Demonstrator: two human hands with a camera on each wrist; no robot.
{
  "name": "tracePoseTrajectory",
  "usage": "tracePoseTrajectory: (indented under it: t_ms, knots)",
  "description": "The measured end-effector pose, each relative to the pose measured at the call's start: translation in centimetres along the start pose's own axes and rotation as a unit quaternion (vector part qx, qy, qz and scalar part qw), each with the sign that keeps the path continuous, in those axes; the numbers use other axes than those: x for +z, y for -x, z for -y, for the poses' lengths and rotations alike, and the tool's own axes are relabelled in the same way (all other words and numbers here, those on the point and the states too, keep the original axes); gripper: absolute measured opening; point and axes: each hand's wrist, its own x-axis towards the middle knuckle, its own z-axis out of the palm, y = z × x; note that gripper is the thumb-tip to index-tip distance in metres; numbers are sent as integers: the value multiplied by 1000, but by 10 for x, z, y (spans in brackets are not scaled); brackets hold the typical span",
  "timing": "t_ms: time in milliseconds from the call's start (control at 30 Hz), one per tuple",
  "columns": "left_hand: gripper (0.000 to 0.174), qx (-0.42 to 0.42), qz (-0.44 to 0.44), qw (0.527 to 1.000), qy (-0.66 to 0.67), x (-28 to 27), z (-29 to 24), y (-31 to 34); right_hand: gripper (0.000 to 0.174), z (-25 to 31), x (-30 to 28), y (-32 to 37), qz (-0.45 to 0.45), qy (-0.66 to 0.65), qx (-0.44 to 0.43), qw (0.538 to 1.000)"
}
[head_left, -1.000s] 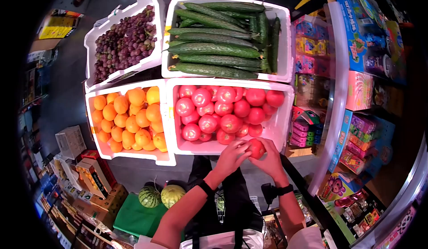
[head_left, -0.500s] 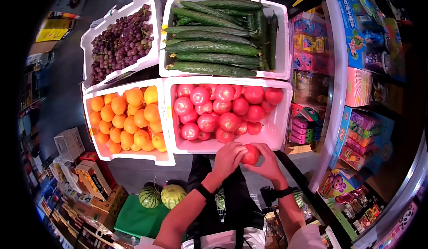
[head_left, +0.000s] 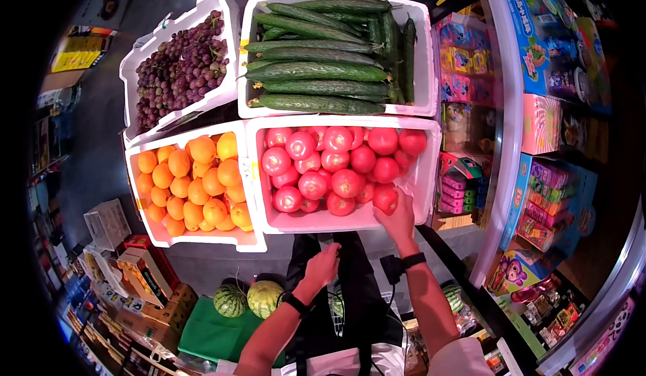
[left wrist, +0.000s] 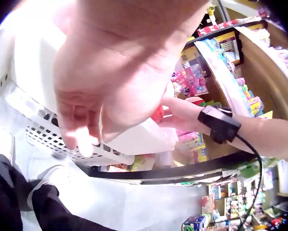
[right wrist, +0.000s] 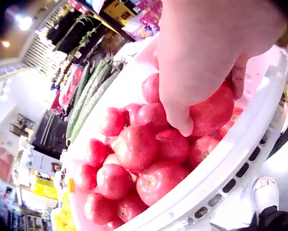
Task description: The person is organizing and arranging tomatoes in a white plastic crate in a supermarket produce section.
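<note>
My right hand (head_left: 400, 218) grips a red tomato (head_left: 385, 199) at the front right of the white foam box (head_left: 303, 228) of tomatoes. In the right wrist view, thumb and fingers curve round that tomato (right wrist: 211, 113), low among other tomatoes (right wrist: 136, 147). My left hand (head_left: 324, 264) hangs in front of the box's near edge, in front of the dark trousers. Its fingers are loosely curled and nothing shows in them; the left wrist view has this hand (left wrist: 115, 86) large, fingers pointing down.
Behind the tomatoes stands a foam box of cucumbers (head_left: 323, 72). Oranges (head_left: 197, 192) fill the box to the left, with grapes (head_left: 182, 73) behind them. Shelves of packaged goods (head_left: 538, 201) line the right side. Watermelons (head_left: 264, 298) lie on the floor at the lower left.
Both hands were together around the tomato in front of the box. The right hand has carried it forward into the box, while the left hand has let go and drawn back toward the body.
</note>
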Motion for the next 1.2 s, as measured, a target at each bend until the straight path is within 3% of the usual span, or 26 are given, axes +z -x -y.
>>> tracePoseTrajectory:
  t_ms: [67,133,367,867,933,1033,1200]
  knots:
    - [17,15,-31,997,67,9,15,8,81,-2,17,-4,22,17,27,999]
    - [28,5,31,999,11,13,25,14,81,-5,34,-7,59,42,60,996]
    - [26,32,9,999,-6,34,46,31,88,-13,73,-14,34,70,84,993]
    - [19,55,-8,998,-13,37,42,33,92,-14,72,-17,5,57,43,997]
    - [19,63,-14,998,-6,37,42,33,87,-13,66,-19,37,86,107,990]
    - [19,58,-13,998,-4,36,41,32,86,-11,60,-20,4,108,108,988]
    - [18,48,-13,999,-2,38,43,34,84,-11,60,-22,42,97,67,992]
